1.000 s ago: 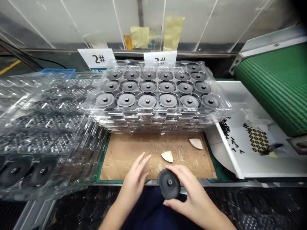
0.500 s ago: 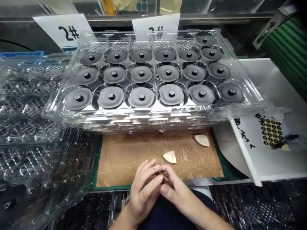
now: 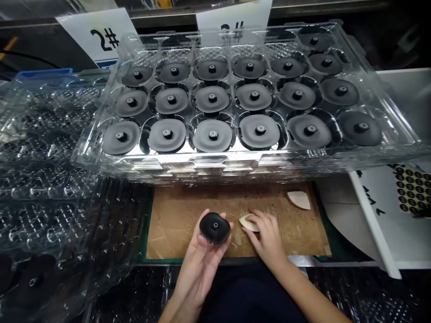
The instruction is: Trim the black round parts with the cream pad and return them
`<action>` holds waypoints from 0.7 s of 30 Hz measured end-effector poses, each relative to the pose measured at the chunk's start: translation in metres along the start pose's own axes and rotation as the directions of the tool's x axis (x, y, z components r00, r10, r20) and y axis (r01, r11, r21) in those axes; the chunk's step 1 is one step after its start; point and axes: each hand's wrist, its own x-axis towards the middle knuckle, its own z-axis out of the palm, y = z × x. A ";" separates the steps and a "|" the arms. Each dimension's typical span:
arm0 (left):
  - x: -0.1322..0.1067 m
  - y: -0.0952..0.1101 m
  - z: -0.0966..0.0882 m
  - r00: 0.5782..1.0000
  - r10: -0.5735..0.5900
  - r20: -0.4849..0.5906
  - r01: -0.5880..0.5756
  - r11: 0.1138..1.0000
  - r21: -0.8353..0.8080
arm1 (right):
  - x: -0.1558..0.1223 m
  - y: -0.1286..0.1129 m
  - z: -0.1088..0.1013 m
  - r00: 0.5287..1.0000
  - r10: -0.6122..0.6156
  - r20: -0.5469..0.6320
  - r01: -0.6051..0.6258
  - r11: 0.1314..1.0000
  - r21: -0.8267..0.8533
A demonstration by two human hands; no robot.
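My left hand holds a round black disc with a small centre hub, fingers curled round its rim, just above the front edge of a brown board. My right hand rests on the board to the right of the disc, fingertips closed on a pale fan-shaped piece. A second pale fan-shaped piece lies further right on the board. Behind the board stands a stack of clear plastic trays, the top one filled with several grey discs in round pockets.
Stacks of clear trays fill the left side, some with black discs. A white tray with a sheet of black dot stickers sits at the right. Paper labels marked 2# stand at the back.
The disc has passed from my right hand to my left hand. My hands parted, and my right hand reached onto the board to the pale piece. The view moved closer and lower.
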 end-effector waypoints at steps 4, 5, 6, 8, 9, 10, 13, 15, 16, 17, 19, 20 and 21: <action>-0.002 0.001 0.001 0.999 -0.034 0.021 0.033 0.999 0.012 | 0.001 0.005 -0.001 1.000 -0.015 -0.009 0.016 0.999 0.052; -0.003 0.001 0.002 0.998 -0.050 0.029 0.050 0.999 0.017 | 0.003 0.006 -0.003 1.000 -0.013 -0.008 0.013 0.998 0.069; -0.003 0.002 0.002 0.997 -0.067 0.038 0.066 0.998 0.024 | 0.006 0.008 -0.005 1.000 -0.007 -0.007 0.008 0.996 0.088; -0.004 0.002 0.003 0.995 -0.092 0.050 0.090 0.995 0.034 | 0.014 0.010 -0.012 1.000 0.008 0.005 -0.009 0.991 0.136; -0.005 0.002 0.004 0.994 -0.099 0.049 0.098 0.995 0.036 | 0.019 0.010 -0.016 1.000 0.017 0.015 -0.019 0.986 0.165; -0.005 0.002 0.004 0.993 -0.105 0.047 0.103 0.994 0.037 | 0.023 0.010 -0.020 0.999 0.027 0.025 -0.032 0.980 0.199; -0.007 0.000 0.006 0.995 -0.092 0.035 0.090 0.995 0.038 | 0.032 0.005 -0.030 0.995 0.081 0.062 -0.096 0.944 0.315; -0.009 0.000 0.007 0.997 -0.073 0.026 0.072 0.997 0.036 | 0.032 -0.002 -0.036 0.986 0.134 0.097 -0.162 0.906 0.391; -0.009 -0.001 0.007 0.998 -0.065 0.019 0.065 0.997 0.036 | 0.031 -0.007 -0.038 0.980 0.156 0.121 -0.193 0.884 0.425; -0.010 -0.001 0.007 0.998 -0.059 0.012 0.058 0.998 0.037 | 0.029 -0.012 -0.041 0.975 0.171 0.145 -0.219 0.863 0.455; -0.010 -0.002 0.008 0.999 -0.050 0.005 0.050 0.997 0.053 | 0.026 -0.025 -0.050 0.967 0.185 0.173 -0.248 0.829 0.501; -0.010 -0.003 0.008 0.999 -0.045 0.006 0.045 0.997 0.067 | 0.026 -0.033 -0.056 0.966 0.190 0.173 -0.253 0.816 0.519; -0.010 -0.005 0.009 0.999 -0.039 0.012 0.037 0.996 0.087 | 0.025 -0.042 -0.063 0.968 0.193 0.158 -0.248 0.807 0.536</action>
